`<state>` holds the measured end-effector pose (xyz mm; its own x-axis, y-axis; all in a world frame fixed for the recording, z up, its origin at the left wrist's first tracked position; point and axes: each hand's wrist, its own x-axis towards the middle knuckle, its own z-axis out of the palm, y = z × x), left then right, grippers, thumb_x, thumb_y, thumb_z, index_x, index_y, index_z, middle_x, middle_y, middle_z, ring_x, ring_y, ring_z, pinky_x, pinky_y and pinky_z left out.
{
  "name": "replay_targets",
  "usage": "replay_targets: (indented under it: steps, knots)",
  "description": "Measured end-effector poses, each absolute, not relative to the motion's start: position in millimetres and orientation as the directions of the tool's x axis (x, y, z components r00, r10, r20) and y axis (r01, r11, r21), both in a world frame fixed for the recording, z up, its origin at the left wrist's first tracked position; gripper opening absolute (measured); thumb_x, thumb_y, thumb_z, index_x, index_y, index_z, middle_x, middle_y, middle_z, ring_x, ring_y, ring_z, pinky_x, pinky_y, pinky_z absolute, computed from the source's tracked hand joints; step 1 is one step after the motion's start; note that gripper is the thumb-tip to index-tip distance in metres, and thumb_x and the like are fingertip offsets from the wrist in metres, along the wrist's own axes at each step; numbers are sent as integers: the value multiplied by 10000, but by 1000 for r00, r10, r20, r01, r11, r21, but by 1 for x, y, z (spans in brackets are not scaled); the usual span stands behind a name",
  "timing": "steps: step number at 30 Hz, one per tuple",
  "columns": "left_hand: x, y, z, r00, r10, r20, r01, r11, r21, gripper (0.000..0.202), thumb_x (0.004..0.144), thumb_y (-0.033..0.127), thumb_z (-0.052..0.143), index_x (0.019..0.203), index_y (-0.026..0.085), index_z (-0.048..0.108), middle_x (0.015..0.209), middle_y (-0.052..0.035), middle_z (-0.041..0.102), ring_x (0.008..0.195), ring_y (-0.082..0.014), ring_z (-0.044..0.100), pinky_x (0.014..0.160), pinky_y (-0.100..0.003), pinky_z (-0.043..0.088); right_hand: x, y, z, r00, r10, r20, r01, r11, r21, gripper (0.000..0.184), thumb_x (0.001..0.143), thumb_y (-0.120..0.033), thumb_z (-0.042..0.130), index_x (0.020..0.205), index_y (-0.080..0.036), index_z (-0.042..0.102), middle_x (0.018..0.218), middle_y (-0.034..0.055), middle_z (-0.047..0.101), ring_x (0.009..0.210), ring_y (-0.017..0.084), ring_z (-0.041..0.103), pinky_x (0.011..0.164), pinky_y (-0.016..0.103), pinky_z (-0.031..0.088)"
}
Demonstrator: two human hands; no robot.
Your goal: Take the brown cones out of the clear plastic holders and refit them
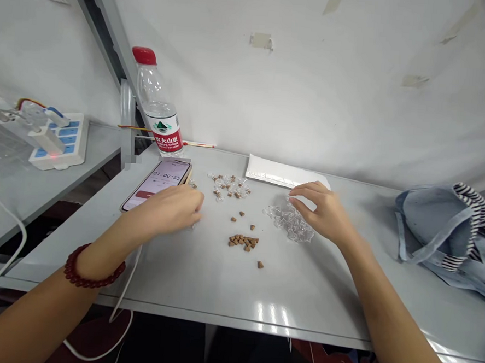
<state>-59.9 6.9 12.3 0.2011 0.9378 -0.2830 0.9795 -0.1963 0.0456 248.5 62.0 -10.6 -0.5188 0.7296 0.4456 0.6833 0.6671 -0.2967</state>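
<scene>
My left hand (169, 210) is beside the phone, its fingers curled together. A small clear bit shows below its fingertips, but what they hold is hidden. My right hand (320, 211) is over the right side of a pile of clear plastic pieces (295, 226). Its thumb and forefinger come together at the pile's back edge, with a clear piece at their tips. Between the hands lie small brown chunks (242, 240), most in a cluster and several loose. Farther back, a group of clear pieces with brown chunks (230, 187) is spread out.
The phone (160, 184) shows a running timer. Behind it stands a red-capped water bottle (162, 111). A white packet (286, 173) lies along the wall. At the right is a blue cloth bag (437, 226). A power strip (66, 140) and white cable (127, 284) are at the left.
</scene>
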Motion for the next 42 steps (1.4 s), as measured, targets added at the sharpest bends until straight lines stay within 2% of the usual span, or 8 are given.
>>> replay_targets:
  steps: [4, 9, 12, 18, 22, 27, 31, 42]
  knots:
    - [-56, 5, 15, 294, 922, -253, 949, -250, 191, 173, 678, 103, 454, 527, 189, 467, 456, -11, 530, 443, -150, 469, 435, -262, 255, 237, 55, -11, -543, 647, 535, 625, 737, -257, 157, 883, -194, 514, 846, -202, 667, 844, 74, 697, 851, 246, 592, 693, 395, 495]
    - [-67, -1, 20, 324, 931, -170, 920, -268, 287, 155, 691, 345, 621, 661, 208, 556, 540, 15, 568, 451, -145, 488, 406, -227, 264, 228, 52, -14, -572, 596, 564, 578, 780, -239, 178, 889, -169, 498, 822, -210, 657, 815, 69, 693, 785, 232, 583, 694, 402, 482]
    - [-71, -4, 16, 323, 902, -286, 911, -215, 352, 396, 496, 433, 781, 760, 224, 573, 534, 36, 544, 461, -173, 521, 399, -224, 262, 226, 51, -14, -570, 593, 569, 582, 780, -230, 174, 890, -164, 499, 818, -207, 651, 814, 67, 691, 778, 226, 578, 690, 392, 481]
    - [-60, -10, 13, 425, 738, -525, 870, -173, 461, 82, 627, 178, 607, 656, 205, 535, 484, 40, 569, 416, -157, 548, 417, -232, 326, 222, 49, -16, -597, 578, 556, 561, 796, -227, 167, 889, -157, 499, 819, -189, 647, 807, 78, 684, 763, 221, 564, 688, 382, 479]
    - [-50, -7, 18, 494, 826, -273, 808, -319, 496, 106, 662, 124, 543, 699, 197, 610, 572, 15, 642, 547, -156, 599, 441, -215, 367, 211, 41, -18, -606, 583, 542, 497, 809, -314, 170, 901, -175, 495, 827, -190, 647, 801, 70, 678, 759, 207, 566, 702, 370, 482]
    - [-28, -2, 10, 459, 888, 13, 587, -314, 746, 197, 794, 261, 591, 949, 156, 654, 669, -5, 686, 618, -136, 650, 601, -230, 511, 193, 19, -13, -559, 736, 382, 465, 659, -590, 163, 913, -289, 528, 1002, -218, 645, 895, 43, 696, 835, 183, 626, 707, 320, 499]
    - [-12, -4, -5, 395, 895, 207, 513, -402, 759, 139, 816, 221, 592, 934, 148, 601, 787, -32, 706, 710, -133, 670, 638, -218, 531, 185, 8, -10, -563, 771, 299, 436, 584, -685, 240, 897, -338, 559, 1103, -231, 623, 848, 13, 702, 728, 149, 639, 640, 280, 496]
    - [-2, -9, -6, 290, 917, 275, 465, -386, 796, 57, 777, 206, 660, 731, 173, 666, 680, 21, 690, 636, -109, 613, 582, -189, 484, 186, 10, -8, -550, 812, 195, 323, 422, -847, 145, 878, -253, 559, 905, -218, 697, 867, 19, 719, 811, 166, 649, 746, 316, 500]
